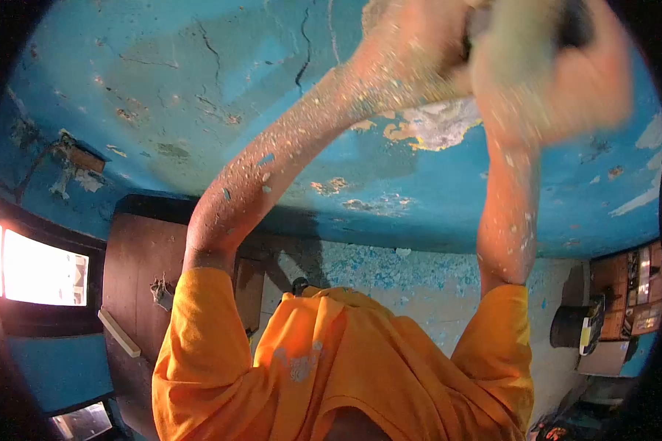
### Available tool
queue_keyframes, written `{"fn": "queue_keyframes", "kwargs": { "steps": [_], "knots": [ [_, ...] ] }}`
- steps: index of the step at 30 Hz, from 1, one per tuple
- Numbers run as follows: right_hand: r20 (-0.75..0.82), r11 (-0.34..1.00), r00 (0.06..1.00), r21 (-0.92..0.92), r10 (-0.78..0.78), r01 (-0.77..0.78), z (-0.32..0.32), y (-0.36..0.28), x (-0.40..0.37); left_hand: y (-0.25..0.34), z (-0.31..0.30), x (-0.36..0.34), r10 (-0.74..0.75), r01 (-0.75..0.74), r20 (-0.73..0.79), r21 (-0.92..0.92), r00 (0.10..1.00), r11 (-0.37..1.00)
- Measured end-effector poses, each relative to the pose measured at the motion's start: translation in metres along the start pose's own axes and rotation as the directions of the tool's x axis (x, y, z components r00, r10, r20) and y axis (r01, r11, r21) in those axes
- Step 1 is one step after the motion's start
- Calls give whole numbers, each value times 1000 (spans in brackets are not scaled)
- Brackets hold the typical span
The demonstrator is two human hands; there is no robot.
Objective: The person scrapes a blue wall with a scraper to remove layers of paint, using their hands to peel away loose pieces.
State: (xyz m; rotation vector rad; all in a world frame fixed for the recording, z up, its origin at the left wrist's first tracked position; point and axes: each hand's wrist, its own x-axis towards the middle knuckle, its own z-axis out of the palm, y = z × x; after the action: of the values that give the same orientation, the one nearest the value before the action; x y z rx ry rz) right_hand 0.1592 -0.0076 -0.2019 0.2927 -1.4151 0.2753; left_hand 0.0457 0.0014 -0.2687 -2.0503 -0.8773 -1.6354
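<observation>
Both my arms reach up in front of a blue wall [390,173] with cracked, peeling paint. My left hand [423,44] and my right hand [574,88] are close together at the top right, blurred by motion. Between them is a smeared grey-green and dark object [521,40] whose kind I cannot make out. The fingers look closed around it, though their details are lost in the blur. Paint flakes and dust cover both forearms. Just below the hands, a bare whitish patch [449,126] shows in the paint.
A brown wooden cabinet or door [143,257] stands at the left, near a bright window [44,268]. Paint chips litter the floor [419,294]. At the right are a dark bucket-like container [568,326] and wooden shelves [618,287]. A broken hole [84,158] marks the wall at left.
</observation>
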Motion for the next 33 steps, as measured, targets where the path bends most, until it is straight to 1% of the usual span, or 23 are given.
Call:
{"fn": "queue_keyframes", "kwargs": {
  "steps": [1, 3, 4, 5, 7, 8, 10, 11, 13, 14, 15, 17, 20, 21, 23, 24, 25, 26, 27, 28, 29, 30, 33],
  "knots": [
    [-2, 1000, 1000, 14, -14, 14, -6, 11, 0, 2, -2, 2, 3, -3, 0, 3, 1000, 1000],
    [180, 903, 979, -399, -94, 160, -33, 38, -16, -1, 1, -3, -48, 48, 1, -1, 999, 999],
    [274, 829, 956, -554, 102, 70, -19, 31, -26, -4, 6, -11, -98, 98, -5, -5, 995, 995],
    [307, 911, 949, -371, -66, 183, -29, 62, -39, -5, 9, -20, -111, 111, -9, -4, 994, 994],
    [182, 939, 939, -127, -293, 318, -13, 21, -29, -3, -2, -11, 14, -14, -12, -8, 1000, 1000],
    [188, 945, 941, -116, -281, 305, -15, 10, -27, -2, -3, -15, -6, 6, -8, -7, 1000, 1000],
    [53, 979, 992, 160, 117, -124, -20, -3, -20, 3, 1, -20, -45, 45, -7, -16, 999, 999],
    [65, 978, 990, 158, 126, -135, -21, 2, -26, 8, 3, -20, -58, 58, -8, -24, 998, 998],
    [187, 997, 982, -76, 5, 10, -10, 16, -30, 14, 6, -18, -62, 61, -24, -25, 998, 998],
    [197, 983, 980, -171, -32, 67, -16, 1, -38, 15, 9, -25, 116, -115, -50, 20, 992, 993],
    [203, 985, 978, -151, -50, 81, -10, 0, -38, 28, 5, -20, 125, -122, -63, 41, 990, 992],
    [90, 985, 995, -162, -52, 66, -1, 4, -37, 56, -1, -4, 52, -61, 198, 43, 979, 997],
    [-61, 974, 998, -225, -8, -6, -15, -7, -44, 32, 13, -12, -116, 140, 147, -161, 982, 977],
    [-53, 972, 999, -236, -11, -1, -41, -10, -42, 40, 13, -12, -113, 137, 143, -173, 983, 975],
    [80, 882, 883, 62, 462, -467, -124, -5, -26, 55, 6, -7, -127, 145, 252, -53, 959, 988],
    [200, 720, 741, 177, 641, -671, -139, -1, -20, 41, 7, -6, -120, 136, 241, -50, 963, 989],
    [191, 719, 737, 164, 649, -676, -122, -4, -24, 28, 14, -9, -82, 96, 164, -81, 983, 992],
    [168, 924, 917, 66, 363, -377, -97, -3, -34, 23, 26, -15, -51, 60, 81, -117, 995, 991],
    [191, 1000, 982, -14, 6, -3, -62, 5, -38, 23, 28, -13, -44, 52, 68, -120, 997, 991],
    [229, 923, 906, -68, -355, 378, -40, 12, -40, 21, 27, -11, 73, -72, 0, -159, 997, 985],
    [239, 928, 910, -74, -338, 364, -39, 9, -44, 27, 30, -17, 158, -168, -64, -212, 985, 963],
    [209, 943, 934, -105, -289, 315, -36, 9, -47, 43, 17, -12, 72, -64, 75, -110, 995, 992],
    [116, 968, 983, -193, -139, 160, -31, 0, -50, 28, 19, -13, 57, -52, 68, -72, 996, 996]
  ]
}}
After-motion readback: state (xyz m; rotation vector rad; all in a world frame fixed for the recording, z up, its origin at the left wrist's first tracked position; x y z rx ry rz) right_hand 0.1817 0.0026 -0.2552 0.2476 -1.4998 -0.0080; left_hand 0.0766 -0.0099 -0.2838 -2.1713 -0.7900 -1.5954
